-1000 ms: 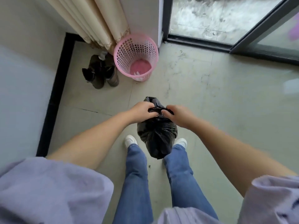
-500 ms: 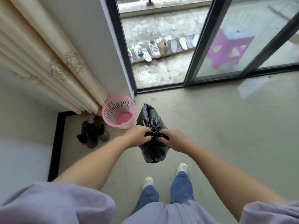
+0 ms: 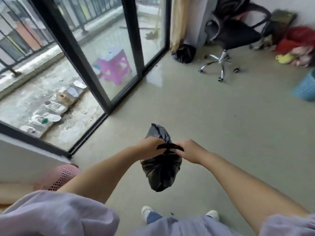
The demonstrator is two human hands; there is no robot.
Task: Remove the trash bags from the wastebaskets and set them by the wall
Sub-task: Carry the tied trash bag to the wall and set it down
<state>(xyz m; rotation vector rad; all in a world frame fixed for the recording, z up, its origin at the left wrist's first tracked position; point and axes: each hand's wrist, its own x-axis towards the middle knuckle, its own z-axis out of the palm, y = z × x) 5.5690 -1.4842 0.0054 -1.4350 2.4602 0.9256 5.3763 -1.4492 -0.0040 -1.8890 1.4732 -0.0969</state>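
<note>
Indoors: grey floor [image 3: 221,125], glass door [image 3: 105,53] left; left hand [image 3: 150,148], right hand [image 3: 190,151] grip black trash bag [image 3: 161,172] aloft.

Chair [image 3: 237,34] right of, prob. behind, stool [image 3: 115,66].

Floor [image 3: 213,116]: pale, smooth. On it: black tied bag [image 3: 185,53] and office chair [image 3: 221,65] at upper right; blue basket [image 3: 306,87] right edge; pink basket [image 3: 59,176] lower left.
</note>
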